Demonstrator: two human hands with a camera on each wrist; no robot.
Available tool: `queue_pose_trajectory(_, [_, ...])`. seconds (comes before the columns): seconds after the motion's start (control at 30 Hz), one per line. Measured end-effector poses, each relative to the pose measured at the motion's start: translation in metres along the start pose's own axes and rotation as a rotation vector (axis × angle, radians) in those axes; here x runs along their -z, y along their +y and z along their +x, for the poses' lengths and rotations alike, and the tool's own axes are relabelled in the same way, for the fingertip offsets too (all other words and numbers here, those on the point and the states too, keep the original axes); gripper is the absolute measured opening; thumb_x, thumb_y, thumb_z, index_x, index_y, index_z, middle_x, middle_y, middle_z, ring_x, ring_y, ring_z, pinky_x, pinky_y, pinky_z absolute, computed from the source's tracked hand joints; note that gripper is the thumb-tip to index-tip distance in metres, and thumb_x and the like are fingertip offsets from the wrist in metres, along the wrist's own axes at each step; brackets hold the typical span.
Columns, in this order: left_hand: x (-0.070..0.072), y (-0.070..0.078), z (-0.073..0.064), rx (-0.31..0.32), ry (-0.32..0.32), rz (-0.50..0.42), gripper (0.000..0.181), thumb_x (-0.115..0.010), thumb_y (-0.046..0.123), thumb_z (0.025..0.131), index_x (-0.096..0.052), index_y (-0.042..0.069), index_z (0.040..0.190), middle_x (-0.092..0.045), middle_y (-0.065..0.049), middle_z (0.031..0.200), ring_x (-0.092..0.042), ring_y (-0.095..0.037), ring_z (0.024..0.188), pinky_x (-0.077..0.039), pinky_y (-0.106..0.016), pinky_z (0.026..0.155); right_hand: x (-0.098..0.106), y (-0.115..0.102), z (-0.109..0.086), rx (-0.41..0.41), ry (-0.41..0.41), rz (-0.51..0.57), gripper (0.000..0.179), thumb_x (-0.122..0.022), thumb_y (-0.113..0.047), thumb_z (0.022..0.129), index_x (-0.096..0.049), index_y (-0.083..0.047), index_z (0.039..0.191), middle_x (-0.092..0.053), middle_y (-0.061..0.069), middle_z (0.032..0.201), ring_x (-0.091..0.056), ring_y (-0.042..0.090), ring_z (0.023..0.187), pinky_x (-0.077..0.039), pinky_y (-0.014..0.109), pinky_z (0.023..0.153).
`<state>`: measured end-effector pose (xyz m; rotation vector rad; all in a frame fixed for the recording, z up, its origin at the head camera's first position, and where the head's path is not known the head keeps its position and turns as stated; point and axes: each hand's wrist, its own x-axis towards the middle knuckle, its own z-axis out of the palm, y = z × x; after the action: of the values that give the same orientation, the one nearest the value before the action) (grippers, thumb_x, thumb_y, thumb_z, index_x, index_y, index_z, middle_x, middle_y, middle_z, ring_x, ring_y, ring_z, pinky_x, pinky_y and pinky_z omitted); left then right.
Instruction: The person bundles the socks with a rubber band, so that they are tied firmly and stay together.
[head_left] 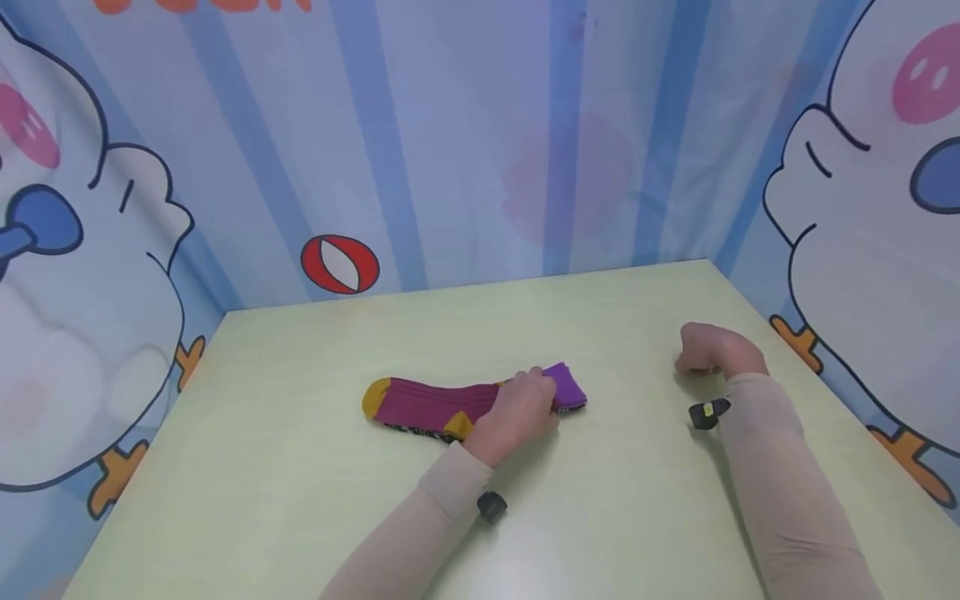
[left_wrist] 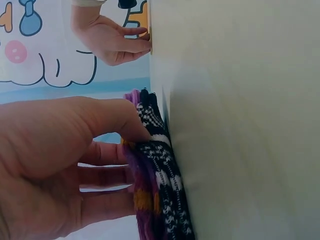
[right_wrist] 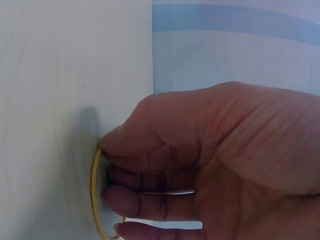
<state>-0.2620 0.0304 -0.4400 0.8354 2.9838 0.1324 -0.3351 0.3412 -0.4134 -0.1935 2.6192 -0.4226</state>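
Observation:
A maroon sock [head_left: 427, 406] with mustard toe and heel and a purple cuff lies flat across the table, toe to the left. Under it is a black-and-white patterned sock [left_wrist: 167, 195], mostly covered from above. My left hand [head_left: 521, 408] grips the stacked socks near the cuff end, thumb on the patterned side and fingers on the maroon side. Off to the right, apart from the socks, my right hand [head_left: 716, 348] is low over the table. It pinches a thin yellow rubber band [right_wrist: 94, 185] between thumb and finger, and the loop hangs against the tabletop.
The pale yellow table [head_left: 300, 517] meets a striped blue cloth backdrop [head_left: 480, 150] at its back edge. Printed cartoon birds cover the side cloths. A small black device [head_left: 491, 506] sits at the left wrist, and another black device [head_left: 705, 414] at the right.

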Motion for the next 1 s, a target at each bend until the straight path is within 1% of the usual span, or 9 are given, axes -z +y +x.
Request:
queue_pose_trajectory(0.23, [0.005,-0.008,-0.001,-0.005,-0.022,-0.103,0.018,-0.073,0.021,0.091,-0.071,0.005,0.100,-0.063,-0.006,0.097,-0.058,-0.015,0.081,-0.052,-0.028,0.074,0.001,0.008,0.004,0.141,-0.023,0.037,0.031,-0.051,-0.002,0.083,-0.045,-0.015,0.055,-0.035,-0.005,0.052,-0.029,0.011,0.049,-0.031,0.028,0.053])
queue_pose_trajectory(0.4, [0.006,-0.014,-0.002,-0.003,-0.036,-0.185,0.017,-0.072,0.021,0.092,-0.068,0.005,0.097,-0.059,-0.004,0.094,-0.052,-0.014,0.076,-0.046,-0.026,0.067,-0.001,0.015,0.008,0.178,-0.037,0.201,0.028,-0.048,-0.003,0.090,-0.053,-0.007,0.062,-0.038,-0.002,0.054,-0.033,0.014,0.051,-0.037,0.031,0.058])
queue_pose_trajectory(0.5, [0.007,-0.017,-0.002,-0.013,-0.034,-0.204,0.015,-0.071,0.021,0.092,-0.068,0.006,0.092,-0.058,-0.003,0.090,-0.051,-0.014,0.073,-0.044,-0.025,0.065,-0.002,0.020,0.007,0.164,-0.032,0.352,0.023,-0.047,-0.003,0.092,-0.061,0.001,0.075,-0.050,0.003,0.063,-0.045,0.018,0.059,-0.044,0.033,0.064])
queue_pose_trajectory(0.57, [0.007,-0.017,-0.002,-0.020,-0.036,-0.199,0.015,-0.071,0.021,0.092,-0.067,0.007,0.090,-0.058,-0.002,0.090,-0.051,-0.014,0.073,-0.045,-0.025,0.065,-0.004,0.026,0.007,0.156,-0.028,0.463,0.023,-0.046,-0.005,0.096,-0.065,0.006,0.089,-0.060,0.009,0.075,-0.055,0.022,0.069,-0.050,0.035,0.071])
queue_pose_trajectory(0.67, [0.008,-0.017,-0.001,-0.023,-0.037,-0.186,0.015,-0.071,0.021,0.092,-0.066,0.008,0.088,-0.057,-0.002,0.090,-0.051,-0.014,0.075,-0.045,-0.026,0.067,-0.006,0.036,0.009,0.173,-0.035,0.614,0.029,-0.045,-0.012,0.103,-0.060,0.013,0.111,-0.069,0.016,0.099,-0.066,0.027,0.090,-0.055,0.037,0.082])
queue_pose_trajectory(0.73, [0.009,-0.017,-0.001,-0.025,-0.035,-0.180,0.015,-0.071,0.021,0.092,-0.066,0.008,0.088,-0.057,-0.002,0.090,-0.051,-0.014,0.076,-0.045,-0.026,0.068,-0.008,0.042,0.012,0.177,-0.040,0.705,0.034,-0.046,-0.015,0.106,-0.054,0.015,0.120,-0.070,0.017,0.104,-0.068,0.026,0.094,-0.056,0.036,0.084])
queue_pose_trajectory(0.77, [0.010,-0.017,-0.001,-0.026,-0.035,-0.178,0.015,-0.071,0.021,0.092,-0.066,0.008,0.088,-0.057,-0.002,0.090,-0.051,-0.014,0.076,-0.045,-0.026,0.068,-0.009,0.044,0.013,0.185,-0.052,0.753,0.036,-0.045,-0.016,0.107,-0.050,0.016,0.122,-0.069,0.018,0.104,-0.068,0.026,0.094,-0.056,0.036,0.084])
queue_pose_trajectory(0.87, [0.011,-0.016,-0.002,-0.025,-0.038,-0.188,0.015,-0.071,0.021,0.092,-0.066,0.007,0.089,-0.057,-0.002,0.090,-0.051,-0.014,0.075,-0.045,-0.026,0.067,-0.010,0.048,0.015,0.186,-0.073,0.834,0.035,-0.044,-0.016,0.108,-0.047,0.016,0.122,-0.066,0.013,0.093,-0.065,0.022,0.083,-0.055,0.036,0.079])
queue_pose_trajectory(1.0, [0.009,-0.015,-0.001,-0.019,-0.044,-0.176,0.016,-0.071,0.022,0.092,-0.066,0.007,0.091,-0.057,-0.002,0.090,-0.051,-0.013,0.075,-0.045,-0.025,0.067,-0.011,0.049,0.016,0.199,-0.114,0.886,0.035,-0.039,-0.014,0.109,-0.046,0.016,0.126,-0.056,0.009,0.081,-0.053,0.020,0.071,-0.050,0.036,0.071])
